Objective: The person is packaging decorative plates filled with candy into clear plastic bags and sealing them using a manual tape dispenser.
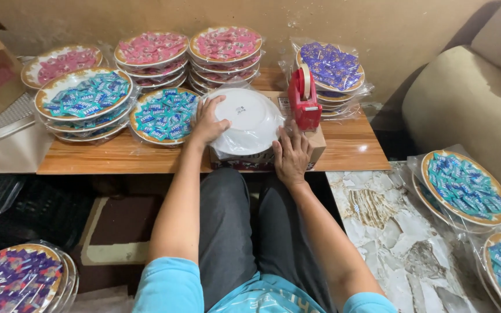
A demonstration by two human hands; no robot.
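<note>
Low wooden table [146,159] holds a box [314,145] on which an upturned white plate [250,119] in clear wrap is steadied: right hand [291,155] laid flat at its edge, left hand [209,123] spread over its rim. Beyond, the red tape dispenser [304,98] could be knocked off; the plate might slide.

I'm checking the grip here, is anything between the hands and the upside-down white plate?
Nothing visible. The left hand lies directly on the wrapped white plate, the right hand touches its near edge, and the red tape dispenser stands beside it.
</note>
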